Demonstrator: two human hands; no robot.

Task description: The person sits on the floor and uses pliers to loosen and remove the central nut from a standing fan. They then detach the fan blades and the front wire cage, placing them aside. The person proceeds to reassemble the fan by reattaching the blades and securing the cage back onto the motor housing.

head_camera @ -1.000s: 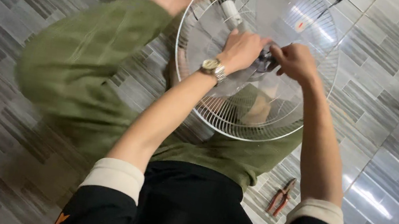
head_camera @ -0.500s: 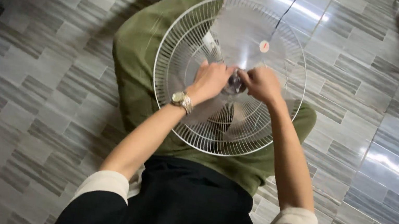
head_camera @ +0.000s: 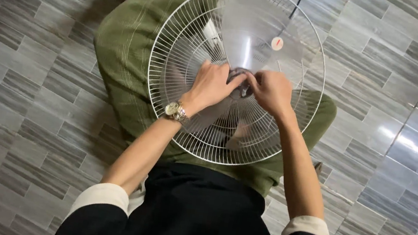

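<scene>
Both hands meet at the dark hub cap (head_camera: 242,79) in the middle of the white fan guard (head_camera: 189,26), which rests on the person's lap. The left hand (head_camera: 213,84) and right hand (head_camera: 271,91) pinch it from opposite sides, equally near.

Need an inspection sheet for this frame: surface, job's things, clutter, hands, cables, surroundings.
Surface: grey striped floor tiles, glossy, with glare at right.
Job's things: white wire fan guard resting on the lap; translucent fan blade behind it; dark centre hub.
Clutter: nothing seen.
Hands: left hand and right hand both at the hub, fingers curled; grip unclear. Wristwatch on left wrist.
Cables: one dark cable at top.
Surroundings: green trousers, black shirt.
</scene>
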